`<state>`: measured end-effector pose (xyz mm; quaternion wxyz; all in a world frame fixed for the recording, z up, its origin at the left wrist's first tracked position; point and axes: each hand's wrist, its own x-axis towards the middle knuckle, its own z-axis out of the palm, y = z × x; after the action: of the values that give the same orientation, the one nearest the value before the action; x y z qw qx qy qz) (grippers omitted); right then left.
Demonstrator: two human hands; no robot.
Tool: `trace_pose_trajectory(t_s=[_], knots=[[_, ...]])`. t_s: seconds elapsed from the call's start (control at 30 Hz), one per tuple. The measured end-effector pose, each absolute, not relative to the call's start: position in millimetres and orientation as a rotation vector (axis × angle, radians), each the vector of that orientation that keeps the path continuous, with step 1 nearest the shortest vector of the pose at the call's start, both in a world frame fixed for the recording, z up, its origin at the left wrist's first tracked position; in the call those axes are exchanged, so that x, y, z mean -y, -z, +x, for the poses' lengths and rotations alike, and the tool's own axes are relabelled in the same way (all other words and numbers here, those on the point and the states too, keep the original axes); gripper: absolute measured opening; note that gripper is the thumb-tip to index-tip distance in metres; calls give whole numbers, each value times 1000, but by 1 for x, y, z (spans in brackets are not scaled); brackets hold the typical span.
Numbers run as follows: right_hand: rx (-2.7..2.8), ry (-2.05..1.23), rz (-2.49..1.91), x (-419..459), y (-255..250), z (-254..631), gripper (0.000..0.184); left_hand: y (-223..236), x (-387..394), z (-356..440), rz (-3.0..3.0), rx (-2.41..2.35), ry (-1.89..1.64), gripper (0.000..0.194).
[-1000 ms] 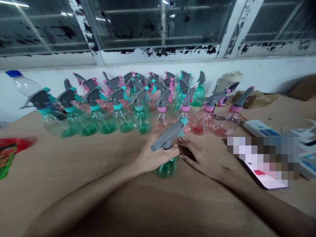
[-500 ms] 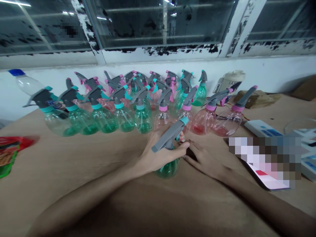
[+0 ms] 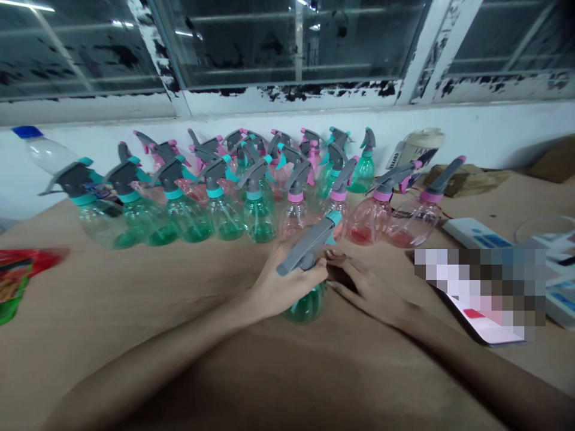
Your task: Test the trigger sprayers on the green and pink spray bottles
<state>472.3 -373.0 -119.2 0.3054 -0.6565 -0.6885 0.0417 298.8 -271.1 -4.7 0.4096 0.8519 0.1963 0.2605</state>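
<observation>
Left hand (image 3: 281, 284) grips green spray bottle (image 3: 307, 306) near its top, bottle on desk (image 3: 135, 287); right hand (image 3: 368, 290) loosely spread just beside, contact unclear.

Left hand (image 3: 286, 287): we grip a green spray bottle (image 3: 307, 306).
Right hand (image 3: 366, 288): we rest it on the desk (image 3: 148, 299).
Behind: more bottles (image 3: 260, 222).

Showing in dark capitals on the pale container (image 3: 422, 139) by the wall, apparently reading "I AM" (only doubtfully at the last letter). Slanting along the whitish strip (image 3: 396, 155) just beside it on the left, seemingly spelling "COFFEE" while blurring toward the end. Proving illegible on the red and green packet (image 3: 17, 281), the blue-panelled white box (image 3: 478, 233) and the partly pixelated phone (image 3: 496, 330).
</observation>
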Motion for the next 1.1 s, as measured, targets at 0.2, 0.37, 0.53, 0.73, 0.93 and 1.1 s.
trace_pose_trajectory(t_s=[0.2,0.37,0.53,0.73,0.93,1.1], knots=[[1827,-127,-1745,373,120,473,45,2,269,299,2073,-426,-594,8],[1819,-119,-1745,373,118,472,44,0,268,301,2155,-387,-654,13],[1804,-73,-1732,373,119,471,41,2,270,301,2133,-449,-650,12],[1805,-48,-1717,373,121,472,44,2,269,302,2136,-432,-675,17],[1811,-49,-1728,373,122,472,50,6,267,300,2135,-424,-684,31],[1814,-48,-1715,373,122,473,50,7,267,300,2149,-414,-693,21]])
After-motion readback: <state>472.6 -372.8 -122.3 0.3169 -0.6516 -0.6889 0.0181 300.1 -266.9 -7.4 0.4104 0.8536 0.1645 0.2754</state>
